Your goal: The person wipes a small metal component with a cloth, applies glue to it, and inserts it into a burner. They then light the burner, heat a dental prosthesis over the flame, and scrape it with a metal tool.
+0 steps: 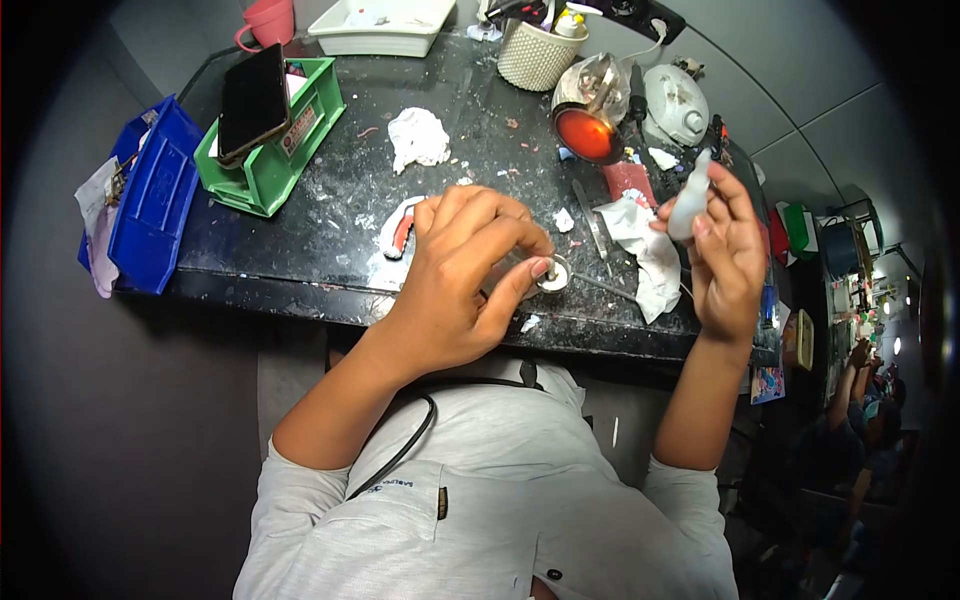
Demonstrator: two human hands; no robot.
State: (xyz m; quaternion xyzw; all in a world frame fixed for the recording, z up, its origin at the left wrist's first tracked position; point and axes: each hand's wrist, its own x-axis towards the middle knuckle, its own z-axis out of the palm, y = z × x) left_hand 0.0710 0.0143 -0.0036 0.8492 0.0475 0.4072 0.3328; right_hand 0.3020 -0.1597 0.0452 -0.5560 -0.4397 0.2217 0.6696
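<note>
My left hand (pixel 460 270) is over the front edge of the black table (pixel 330 292), its thumb and index finger pinched at a small round white-rimmed piece (pixel 553 275). What else lies under that palm is hidden. My right hand (pixel 722 250) is raised at the right, its fingers round a translucent white squeeze bottle (pixel 690 205) whose narrow tip points up. Just left of my left hand lies a curved white and red piece (pixel 401 228). Crumpled white tissue (pixel 645 250) and a thin metal tool (pixel 590 218) lie between the hands.
A lit red-orange lamp (pixel 588 134) stands behind the hands, near a textured holder (pixel 540 56). Left are a green bin (pixel 262 190) carrying a phone (pixel 252 105), and a blue bin (pixel 150 225). A white tray (pixel 385 40) sits at the back. Other people (pixel 868 400) are far right.
</note>
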